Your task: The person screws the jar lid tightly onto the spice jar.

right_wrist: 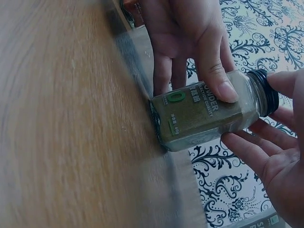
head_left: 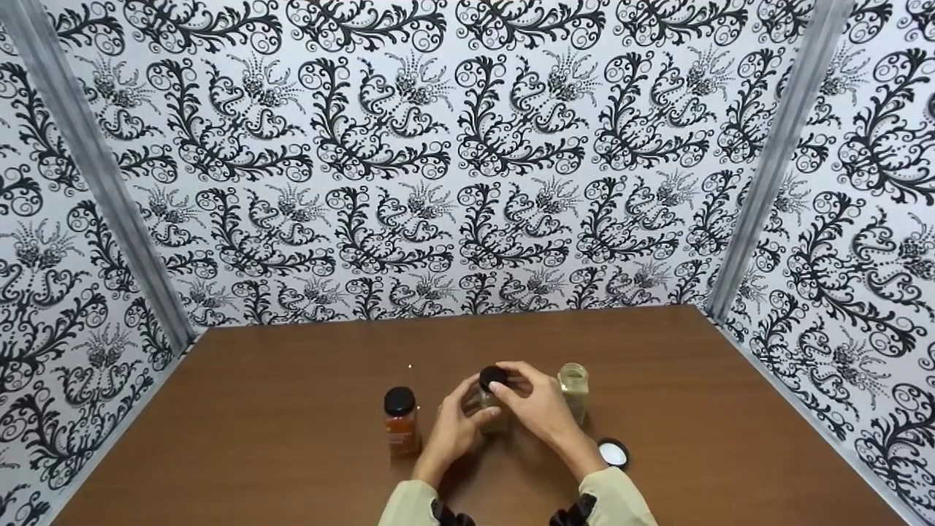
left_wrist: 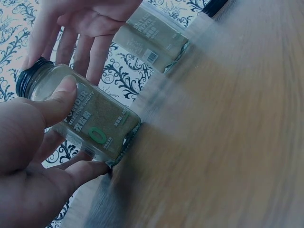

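Observation:
A small glass spice jar (right_wrist: 204,121) of greenish-brown powder stands on the table between both hands. My left hand (head_left: 454,427) grips its body, thumb across the printed label. My right hand (head_left: 539,405) pinches the black screw cap (right_wrist: 269,92) at the top, with its lower fingers under the jar's shoulder in the right wrist view. The cap sits on the neck; whether it is loose or tight I cannot tell. Just right of my right hand stands a similar jar (head_left: 574,394) of pale powder, its mouth uncovered.
A black lid (head_left: 613,453) with a white inside lies upturned beside my right forearm. Left of my left hand stands a capped jar of orange-red powder (head_left: 401,435). Small white specks dot the brown table (head_left: 292,409). Patterned walls (head_left: 453,161) enclose its back and sides.

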`<control>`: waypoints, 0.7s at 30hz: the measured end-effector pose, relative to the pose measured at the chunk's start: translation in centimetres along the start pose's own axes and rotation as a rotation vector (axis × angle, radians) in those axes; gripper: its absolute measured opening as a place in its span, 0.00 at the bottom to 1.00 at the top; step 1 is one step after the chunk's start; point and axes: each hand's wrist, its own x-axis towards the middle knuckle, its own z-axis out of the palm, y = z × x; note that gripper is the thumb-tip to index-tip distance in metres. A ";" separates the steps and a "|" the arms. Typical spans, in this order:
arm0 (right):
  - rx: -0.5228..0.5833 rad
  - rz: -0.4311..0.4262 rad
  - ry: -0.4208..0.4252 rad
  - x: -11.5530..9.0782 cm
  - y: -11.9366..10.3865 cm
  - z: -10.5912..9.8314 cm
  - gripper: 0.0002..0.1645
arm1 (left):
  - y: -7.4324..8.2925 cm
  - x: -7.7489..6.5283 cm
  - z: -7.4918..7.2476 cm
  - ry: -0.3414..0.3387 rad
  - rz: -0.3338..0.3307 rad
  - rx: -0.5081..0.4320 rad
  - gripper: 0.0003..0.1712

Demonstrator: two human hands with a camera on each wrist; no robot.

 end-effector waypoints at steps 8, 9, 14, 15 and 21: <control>0.029 0.014 0.040 -0.1 -0.4 0.3 0.19 | 0.0 -0.1 0.0 -0.001 0.004 -0.020 0.32; 0.023 0.018 0.039 -0.1 -0.5 0.3 0.20 | 0.0 -0.1 0.0 -0.003 0.000 -0.021 0.32; 0.009 0.058 0.022 -0.1 -0.4 0.1 0.21 | 0.0 -0.1 -0.1 -0.012 -0.005 -0.021 0.33; 0.008 0.060 0.019 -0.1 -0.4 0.1 0.21 | -0.1 -0.1 -0.1 -0.013 -0.004 -0.020 0.33; -0.016 0.015 0.006 -0.1 -0.3 -0.2 0.23 | -0.1 0.0 -0.1 -0.005 0.013 -0.031 0.34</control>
